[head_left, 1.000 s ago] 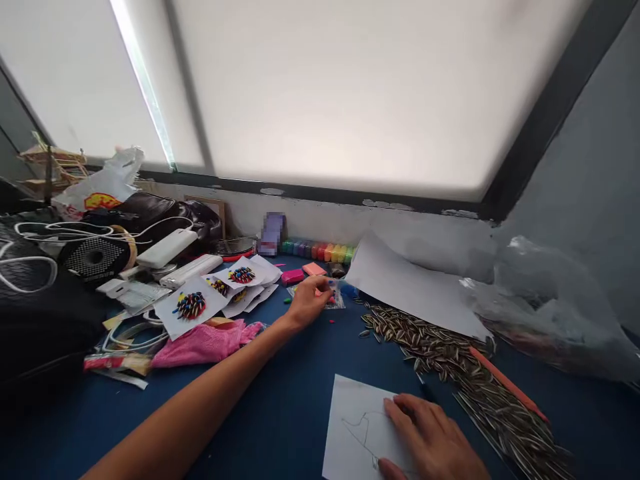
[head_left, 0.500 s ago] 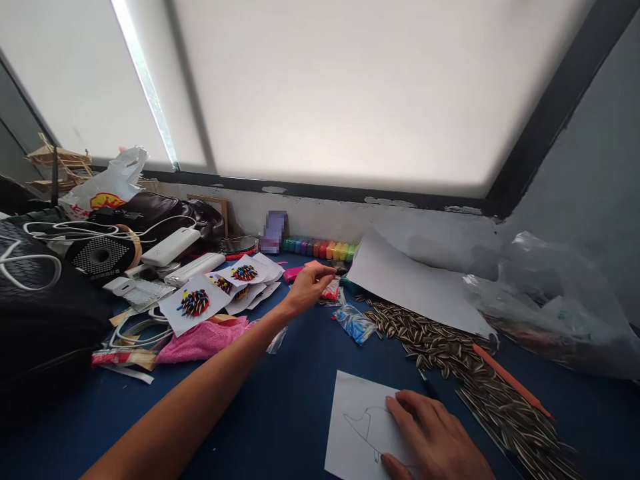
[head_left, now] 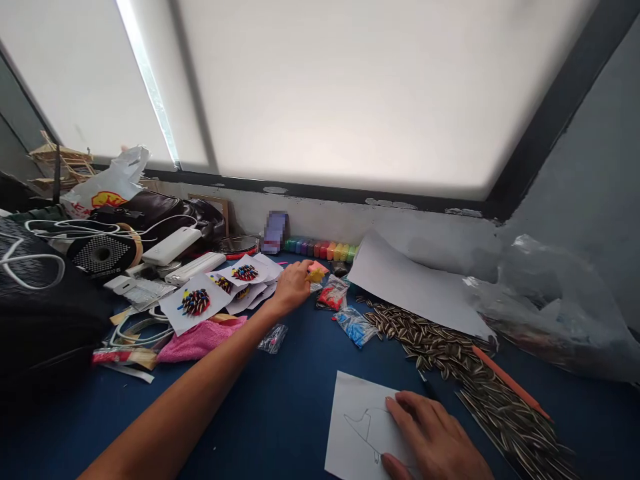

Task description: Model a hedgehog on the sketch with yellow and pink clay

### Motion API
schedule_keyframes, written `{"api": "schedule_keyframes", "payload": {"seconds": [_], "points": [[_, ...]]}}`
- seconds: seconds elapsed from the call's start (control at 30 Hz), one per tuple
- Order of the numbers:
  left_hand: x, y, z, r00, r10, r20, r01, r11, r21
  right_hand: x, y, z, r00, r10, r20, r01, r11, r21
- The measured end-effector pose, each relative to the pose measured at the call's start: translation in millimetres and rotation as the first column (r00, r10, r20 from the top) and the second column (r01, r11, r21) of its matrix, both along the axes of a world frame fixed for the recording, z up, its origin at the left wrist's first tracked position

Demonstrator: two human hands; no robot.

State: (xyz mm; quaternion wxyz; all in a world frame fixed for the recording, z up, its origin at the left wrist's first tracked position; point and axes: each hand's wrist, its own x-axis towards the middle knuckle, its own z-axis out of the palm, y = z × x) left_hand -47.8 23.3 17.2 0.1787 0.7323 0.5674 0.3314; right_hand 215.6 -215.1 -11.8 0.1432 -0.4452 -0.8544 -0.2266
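Space opens over the red-filled plastic bag [head_left: 333,294]: the left hand [head_left: 293,288] sits farther left than half a second ago, fingertips pinching a yellow item [head_left: 315,275] (perhaps another packet, too small to be sure). That suggests the bags are being picked through. The blue-filled bag [head_left: 356,326] lies beside the sunflower seeds [head_left: 430,333]; a clear bag [head_left: 273,339] holds small bits. The right hand [head_left: 433,433], thumb spread from its fingers, rests on white paper [head_left: 346,393] bearing a line drawing.

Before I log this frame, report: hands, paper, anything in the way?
Left hand at yellow item, grip unclear. Right hand resting on sketched paper. Red packet and blue packet lie between the hands.
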Motion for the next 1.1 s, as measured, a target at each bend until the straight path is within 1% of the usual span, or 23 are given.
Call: {"api": "schedule_keyframes", "payload": {"seconds": [0.07,0.1,0.13,0.2,0.27,0.33,0.37,0.4,0.43,0.47,0.5,0.6,0.63,0.67,0.73,0.83,0.9,0.97,1.03,1.1], "points": [[-2.3,2.8,8.0,0.997,0.018,0.08,-0.018,1.0,0.005,-0.1,0.5,0.1,1.0,0.0,-0.001,0.0,1.0,-0.005],[-2.5,2.5,12.4,0.993,0.007,0.121,-0.006,1.0,-0.006,-0.1,0.8,0.1,1.0,0.001,-0.003,-0.001,1.0,-0.005],[-1.5,0.1,16.4,0.987,-0.022,0.161,0.027,0.999,-0.028,0.0,1.2,-0.1,1.0,0.001,-0.005,-0.001,1.0,-0.004],[5.4,-10.9,22.1,0.962,-0.132,0.237,0.158,0.983,-0.097,0.3,1.7,-0.5,1.0,0.003,-0.013,-0.003,1.0,-0.001],[18.0,-28.4,24.0,0.918,-0.266,0.294,0.327,0.928,-0.181,0.8,1.7,-0.8,1.0,0.006,-0.017,-0.006,1.0,-0.006],[33.0,-46.2,22.8,0.864,-0.391,0.318,0.479,0.834,-0.276,1.4,1.2,-0.8,1.0,0.011,-0.019,-0.011,1.0,-0.022],[39.7,-53.0,21.9,0.841,-0.435,0.323,0.528,0.79,-0.312,1.6,0.8,-0.6,1.0,0.011,-0.02,-0.012,0.999,-0.03],[45.1,-57.5,21.2,0.826,-0.462,0.324,0.557,0.758,-0.34,1.9,0.5,-0.4,1.0,0.01,-0.02,-0.011,0.999,-0.038],[48.6,-59.5,20.9,0.823,-0.47,0.319,0.564,0.744,-0.359,2.1,0.2,-0.2,1.0,0.008,-0.021,-0.009,0.999,-0.042],[49.9,-59.0,20.9,0.832,-0.463,0.306,0.552,0.749,-0.368,2.2,0.1,0.0,1.0,0.004,-0.021,-0.005,0.999,-0.046],[48.8,-56.4,21.4,0.85,-0.443,0.285,0.524,0.768,-0.369,2.4,0.1,0.2,1.0,0.002,-0.023,-0.003,0.999,-0.05],[34.3,-42.0,23.1,0.92,-0.343,0.192,0.39,0.854,-0.343,2.5,0.2,0.3,1.0,0.005,-0.028,-0.006,0.999,-0.051],[27.6,-37.3,23.2,0.934,-0.32,0.16,0.357,0.867,-0.349,2.5,0.2,0.3,1.0,0.008,-0.028,-0.01,0.999,-0.049],[21.4,-33.4,22.8,0.941,-0.311,0.13,0.337,0.867,-0.366,2.3,0.2,0.3,1.0,0.01,-0.027,-0.011,0.999,-0.048],[13.4,-29.7,21.0,0.942,-0.323,0.092,0.331,0.844,-0.423,1.9,-0.1,0.5,1.0,0.011,-0.024,-0.012,0.999,-0.048],[18.1,-33.0,17.1,0.93,-0.347,0.117,0.361,0.815,-0.454,0.8,-0.7,1.2,1.0,0.002,-0.022,-0.003,0.999,-0.053],[29.9,-37.6,15.3,0.918,-0.359,0.169,0.397,0.821,-0.409,0.3,-0.9,1.7,1.0,-0.007,-0.02,0.005,0.998,-0.055],[41.3,-39.9,15.1,0.913,-0.353,0.203,0.404,0.847,-0.346,0.0,-0.7,2.1,1.0,-0.012,-0.019,0.011,0.998,-0.057],[45.9,-37.6,16.5,0.933,-0.306,0.19,0.351,0.891,-0.287,0.1,-0.3,2.2,1.0,-0.012,-0.021,0.011,0.998,-0.058],[41.6,-31.1,18.2,0.965,-0.22,0.14,0.247,0.943,-0.224,0.3,-0.2,2.1,1.0,-0.005,-0.025,0.003,0.998,-0.061]]}}
